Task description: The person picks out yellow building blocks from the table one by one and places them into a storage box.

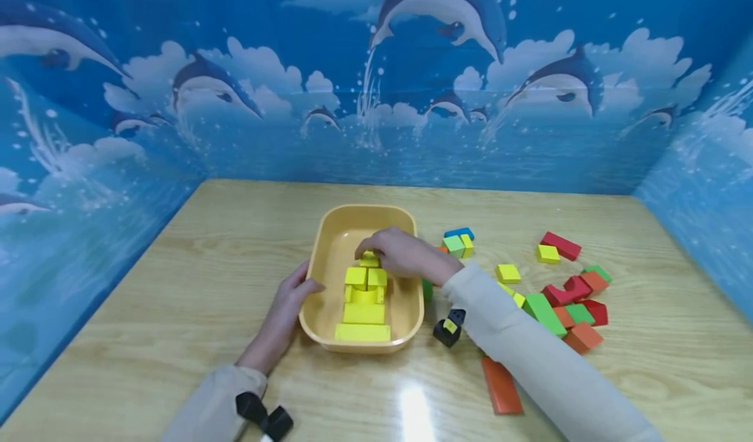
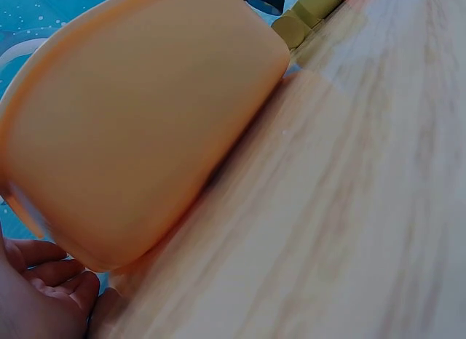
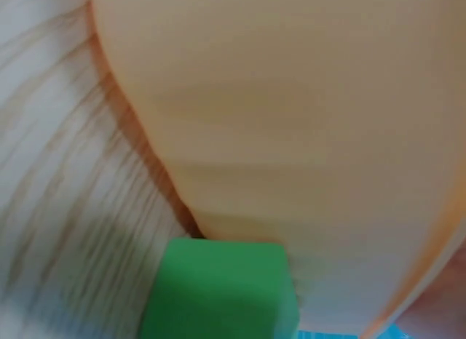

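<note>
A yellow-orange plastic tub [image 1: 329,246] stands on the table with several yellow blocks [image 1: 363,313] lined up inside it. My left hand [image 1: 292,296] grips its left rim, thumb over the edge and fingers on the outer wall. In the left wrist view the curled fingers [image 2: 54,273] show beside the tub's outside [image 2: 145,128]. Reaching over the right rim, my right hand [image 1: 395,249] pinches a small yellow block [image 1: 369,259] at the far end of the row. The fingertips are partly hidden. The right wrist view shows mostly the tub's outer wall [image 3: 291,121].
A green block [image 3: 218,292] sits against the tub's right side. Further right lie loose red, green, orange and yellow blocks, among them a red block [image 1: 561,246] and a long orange block [image 1: 502,386] near the right forearm. A dolphin-print curtain [image 1: 376,148] borders the table.
</note>
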A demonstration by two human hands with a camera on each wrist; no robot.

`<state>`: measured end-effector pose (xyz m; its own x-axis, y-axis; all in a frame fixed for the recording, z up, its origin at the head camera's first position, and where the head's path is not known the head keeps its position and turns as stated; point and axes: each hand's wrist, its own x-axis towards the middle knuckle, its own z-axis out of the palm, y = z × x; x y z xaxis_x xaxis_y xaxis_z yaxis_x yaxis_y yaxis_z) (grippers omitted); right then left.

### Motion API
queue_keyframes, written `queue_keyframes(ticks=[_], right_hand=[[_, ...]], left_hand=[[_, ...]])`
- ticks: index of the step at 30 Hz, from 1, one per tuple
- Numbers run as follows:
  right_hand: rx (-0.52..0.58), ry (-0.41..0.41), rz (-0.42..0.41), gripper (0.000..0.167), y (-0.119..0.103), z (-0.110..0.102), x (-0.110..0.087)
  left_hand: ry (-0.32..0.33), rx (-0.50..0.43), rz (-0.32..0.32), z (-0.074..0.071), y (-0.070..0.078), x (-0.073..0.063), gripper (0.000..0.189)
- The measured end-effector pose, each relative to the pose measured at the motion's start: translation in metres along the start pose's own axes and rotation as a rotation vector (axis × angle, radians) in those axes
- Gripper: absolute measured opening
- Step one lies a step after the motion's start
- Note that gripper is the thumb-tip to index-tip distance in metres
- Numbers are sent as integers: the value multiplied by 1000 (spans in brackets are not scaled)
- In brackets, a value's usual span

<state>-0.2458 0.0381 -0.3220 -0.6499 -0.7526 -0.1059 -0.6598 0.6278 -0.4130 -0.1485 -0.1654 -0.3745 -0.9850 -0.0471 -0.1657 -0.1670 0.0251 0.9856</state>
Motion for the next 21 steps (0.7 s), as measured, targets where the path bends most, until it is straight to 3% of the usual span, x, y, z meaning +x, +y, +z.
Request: queue_keyframes(ticks=[16,21], right_hand=[[-30,-40,-8,54,1,-2,-4],[-25,35,-40,50,2,-19,-15]], left_hand=[[1,8,-19,3,0,4,63],[-1,16,-21,-1,2,3,63]])
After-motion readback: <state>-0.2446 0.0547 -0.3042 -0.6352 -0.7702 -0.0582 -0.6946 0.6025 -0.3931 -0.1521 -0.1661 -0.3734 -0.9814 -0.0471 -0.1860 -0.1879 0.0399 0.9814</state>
